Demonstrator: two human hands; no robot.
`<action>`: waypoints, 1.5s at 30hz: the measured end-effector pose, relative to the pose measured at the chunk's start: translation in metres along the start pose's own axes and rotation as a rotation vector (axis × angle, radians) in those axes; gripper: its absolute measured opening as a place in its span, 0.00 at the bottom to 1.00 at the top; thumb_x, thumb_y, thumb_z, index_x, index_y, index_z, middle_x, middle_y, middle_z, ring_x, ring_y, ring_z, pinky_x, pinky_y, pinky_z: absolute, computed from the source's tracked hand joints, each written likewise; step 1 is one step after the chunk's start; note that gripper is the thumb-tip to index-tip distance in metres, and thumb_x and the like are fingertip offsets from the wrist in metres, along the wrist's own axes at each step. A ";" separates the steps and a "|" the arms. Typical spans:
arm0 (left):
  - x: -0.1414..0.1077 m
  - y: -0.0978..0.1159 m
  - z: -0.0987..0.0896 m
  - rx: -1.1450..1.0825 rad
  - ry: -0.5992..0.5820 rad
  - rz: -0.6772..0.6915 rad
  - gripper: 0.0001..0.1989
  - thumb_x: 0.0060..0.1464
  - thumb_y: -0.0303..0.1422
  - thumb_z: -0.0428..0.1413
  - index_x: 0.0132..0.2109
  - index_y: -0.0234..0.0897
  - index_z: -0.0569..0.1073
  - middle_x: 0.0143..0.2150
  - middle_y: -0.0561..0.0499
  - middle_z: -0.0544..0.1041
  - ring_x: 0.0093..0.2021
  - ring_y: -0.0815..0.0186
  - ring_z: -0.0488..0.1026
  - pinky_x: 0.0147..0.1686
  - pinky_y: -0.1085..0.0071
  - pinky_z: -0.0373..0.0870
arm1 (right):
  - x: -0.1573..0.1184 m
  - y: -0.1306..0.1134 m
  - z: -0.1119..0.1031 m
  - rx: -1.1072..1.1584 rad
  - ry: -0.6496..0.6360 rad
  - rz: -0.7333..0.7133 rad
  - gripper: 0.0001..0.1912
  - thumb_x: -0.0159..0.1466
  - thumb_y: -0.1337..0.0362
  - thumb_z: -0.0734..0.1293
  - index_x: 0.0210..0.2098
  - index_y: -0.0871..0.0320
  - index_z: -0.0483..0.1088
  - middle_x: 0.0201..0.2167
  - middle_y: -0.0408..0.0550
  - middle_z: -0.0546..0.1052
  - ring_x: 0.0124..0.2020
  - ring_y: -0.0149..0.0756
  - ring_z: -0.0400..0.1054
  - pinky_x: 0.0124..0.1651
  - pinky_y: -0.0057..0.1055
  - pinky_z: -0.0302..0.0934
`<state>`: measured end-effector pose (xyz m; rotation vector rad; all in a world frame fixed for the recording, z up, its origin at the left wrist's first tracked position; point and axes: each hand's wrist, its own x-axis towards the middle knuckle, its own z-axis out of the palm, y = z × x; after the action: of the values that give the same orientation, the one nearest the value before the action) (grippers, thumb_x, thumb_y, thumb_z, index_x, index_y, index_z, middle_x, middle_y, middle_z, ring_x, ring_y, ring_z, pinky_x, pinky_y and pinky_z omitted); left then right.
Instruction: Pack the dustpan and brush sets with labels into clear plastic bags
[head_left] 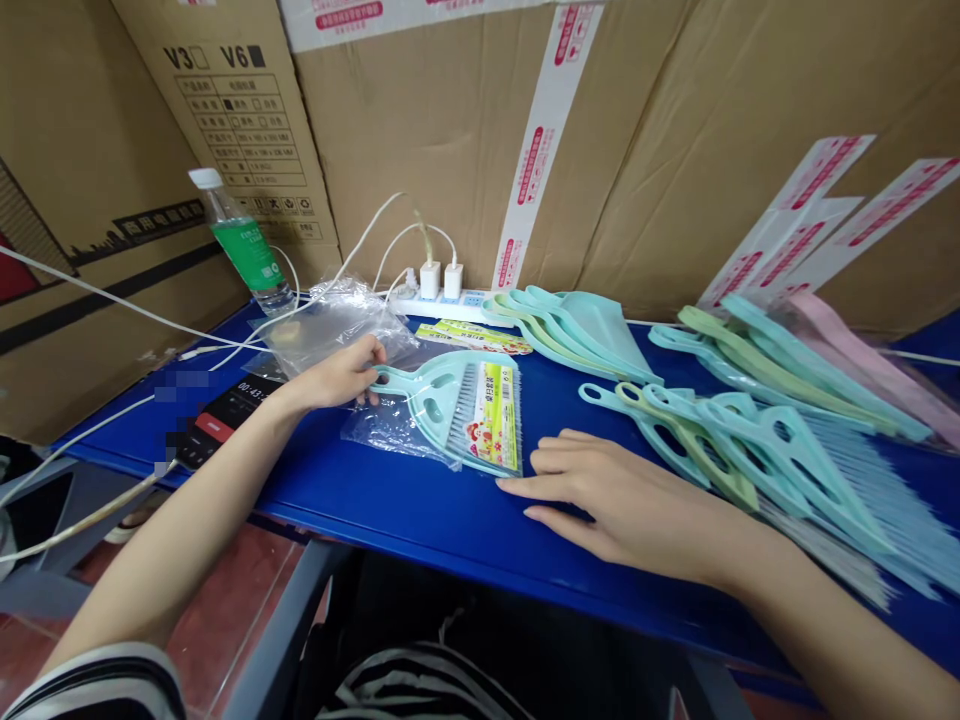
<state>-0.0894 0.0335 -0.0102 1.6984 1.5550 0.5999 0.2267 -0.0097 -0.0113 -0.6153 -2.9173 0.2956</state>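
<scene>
While the left hand grasps the dustpan and brush by the handle end, mid-scene on the blue table, the right hand is unclenched, holding nothing, near their right edge. Other brushes lie right.

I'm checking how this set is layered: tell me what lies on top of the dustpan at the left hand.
A brush lies on the dustpan, a printed label across its bristles. The label hides some bristles; the brush hides much of the dustpan.
</scene>
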 end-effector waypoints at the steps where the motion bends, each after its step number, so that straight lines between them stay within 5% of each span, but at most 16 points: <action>1: 0.000 0.000 0.000 -0.001 0.000 -0.001 0.10 0.48 0.27 0.49 0.38 0.41 0.57 0.30 0.56 0.69 0.24 0.71 0.73 0.22 0.74 0.64 | 0.000 0.000 0.000 0.001 0.005 -0.003 0.13 0.66 0.70 0.63 0.46 0.56 0.76 0.32 0.47 0.79 0.37 0.41 0.71 0.49 0.43 0.63; 11: -0.002 0.005 0.000 0.091 0.008 -0.001 0.08 0.50 0.27 0.47 0.39 0.40 0.56 0.33 0.54 0.68 0.24 0.73 0.71 0.22 0.76 0.64 | -0.002 -0.004 0.004 0.028 -0.045 0.066 0.14 0.68 0.67 0.60 0.48 0.56 0.76 0.36 0.49 0.81 0.40 0.43 0.73 0.53 0.46 0.62; 17: -0.003 0.007 -0.007 0.248 0.137 0.077 0.06 0.49 0.28 0.48 0.37 0.39 0.59 0.27 0.56 0.68 0.23 0.73 0.65 0.24 0.75 0.64 | -0.006 -0.005 0.001 0.047 -0.112 0.105 0.17 0.69 0.65 0.58 0.51 0.55 0.75 0.40 0.49 0.81 0.42 0.43 0.75 0.56 0.46 0.61; 27: -0.007 0.010 -0.015 0.502 0.295 -0.057 0.12 0.47 0.21 0.47 0.39 0.38 0.64 0.22 0.58 0.68 0.22 0.70 0.66 0.26 0.73 0.61 | -0.007 -0.001 -0.004 0.114 -0.132 0.094 0.18 0.68 0.65 0.60 0.54 0.54 0.73 0.42 0.49 0.81 0.43 0.44 0.74 0.54 0.45 0.63; 32: -0.007 0.011 -0.012 0.617 0.274 -0.077 0.16 0.48 0.20 0.47 0.45 0.36 0.67 0.27 0.54 0.72 0.25 0.68 0.68 0.29 0.71 0.63 | -0.005 0.011 -0.009 0.146 0.018 0.201 0.18 0.69 0.61 0.56 0.46 0.54 0.76 0.38 0.49 0.80 0.42 0.42 0.73 0.47 0.40 0.66; 36: -0.005 0.010 -0.009 0.648 0.263 -0.062 0.17 0.49 0.20 0.47 0.46 0.36 0.68 0.38 0.47 0.76 0.32 0.64 0.72 0.33 0.69 0.65 | 0.002 0.019 0.001 -0.018 0.182 0.241 0.22 0.70 0.56 0.54 0.53 0.58 0.73 0.34 0.53 0.74 0.38 0.44 0.69 0.42 0.42 0.65; 45: -0.004 0.008 -0.008 0.685 0.246 -0.026 0.20 0.49 0.19 0.46 0.48 0.37 0.68 0.41 0.47 0.77 0.33 0.65 0.74 0.36 0.69 0.67 | 0.020 0.012 0.024 -0.066 0.112 0.217 0.25 0.71 0.55 0.54 0.60 0.59 0.68 0.34 0.52 0.68 0.38 0.44 0.64 0.43 0.43 0.63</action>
<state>-0.0910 0.0314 0.0017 2.1490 2.1194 0.2746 0.2090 0.0053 -0.0351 -0.9303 -2.7653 0.1821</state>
